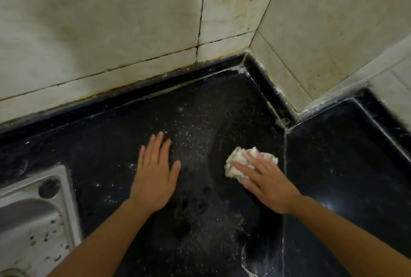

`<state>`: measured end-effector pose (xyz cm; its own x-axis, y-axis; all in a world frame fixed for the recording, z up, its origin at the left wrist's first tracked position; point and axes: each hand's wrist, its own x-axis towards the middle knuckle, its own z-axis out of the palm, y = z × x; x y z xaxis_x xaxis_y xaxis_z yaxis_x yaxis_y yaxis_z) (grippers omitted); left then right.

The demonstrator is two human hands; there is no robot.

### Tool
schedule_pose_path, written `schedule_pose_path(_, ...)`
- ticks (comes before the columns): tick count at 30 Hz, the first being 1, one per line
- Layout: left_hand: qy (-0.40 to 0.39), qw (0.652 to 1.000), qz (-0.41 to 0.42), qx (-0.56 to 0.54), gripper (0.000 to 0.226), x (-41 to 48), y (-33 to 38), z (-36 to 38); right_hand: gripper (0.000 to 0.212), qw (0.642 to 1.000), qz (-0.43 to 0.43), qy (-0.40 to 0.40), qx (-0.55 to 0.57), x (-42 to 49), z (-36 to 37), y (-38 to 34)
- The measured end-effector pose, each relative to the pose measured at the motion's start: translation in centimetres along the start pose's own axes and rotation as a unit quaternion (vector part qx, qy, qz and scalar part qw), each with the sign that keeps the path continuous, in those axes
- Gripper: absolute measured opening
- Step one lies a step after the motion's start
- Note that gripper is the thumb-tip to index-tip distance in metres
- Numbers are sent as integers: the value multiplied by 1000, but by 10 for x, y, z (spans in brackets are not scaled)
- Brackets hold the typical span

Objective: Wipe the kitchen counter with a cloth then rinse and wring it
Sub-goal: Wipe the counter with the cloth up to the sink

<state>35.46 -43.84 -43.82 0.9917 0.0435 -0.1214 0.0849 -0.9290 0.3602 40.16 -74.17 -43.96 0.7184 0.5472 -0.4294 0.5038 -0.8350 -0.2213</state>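
A crumpled whitish cloth (pixel 238 161) lies on the black speckled counter (pixel 200 121), right of centre. My right hand (pixel 269 181) presses flat on top of it, fingers spread over the cloth, covering its near part. My left hand (pixel 155 174) rests palm down on the bare counter to the left of the cloth, fingers apart, holding nothing. White specks and a curved wet smear show on the counter between and beyond the two hands.
A steel sink (pixel 33 216) with a dirty rim sits at the lower left. Stained tiled walls (pixel 111 21) close the counter at the back and form a corner (pixel 246 54). A second counter slab (pixel 344 154) lies to the right across a seam.
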Motion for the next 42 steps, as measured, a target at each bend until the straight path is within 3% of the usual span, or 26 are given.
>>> schedule_pose_path(3, 3, 997, -70, 13, 69, 39, -32, -14, 55, 990, 124, 55, 44, 34, -17, 13)
schedule_pose_path(6, -28, 993, -113, 22, 73, 66, -55, -16, 51, 976, 186, 76, 84, 76, -36, 21)
schedule_pose_path(10, -31, 988, -152, -6, 79, 78, -61, -9, 53, 969, 216, 83, 92, 122, -63, 29)
schedule_pose_path(17, -46, 989, -138, 26, 83, 79, -63, -5, 53, 955, 248, 104, 125, 164, -75, 17)
schedule_pose_path(23, -84, 986, -145, 16, 86, 81, -62, -9, 51, 989, 93, 101, 60, 117, -40, -21)
schedule_pose_path(26, -102, 984, -144, 7, 87, 81, -62, -11, 53, 998, -13, 58, 17, 75, -16, -38)
schedule_pose_path(29, -114, 983, -143, 5, 87, 81, -61, -14, 48, 991, -134, -24, -16, 36, -5, -33)
schedule_pose_path(32, -122, 982, -141, 5, 87, 81, -61, -15, 49, 978, -192, -17, -79, 33, -9, -8)
schedule_pose_path(34, -124, 982, -139, 4, 86, 81, -60, -16, 50, 988, -141, 11, -66, 53, -19, 5)
schedule_pose_path(38, -120, 983, -141, 7, 85, 81, -60, -15, 64, 994, 65, 89, 8, 118, -49, 22)
schedule_pose_path(42, -120, 981, -150, 10, 86, 82, -59, -15, 53, 975, 192, 91, 71, 183, -86, 30)
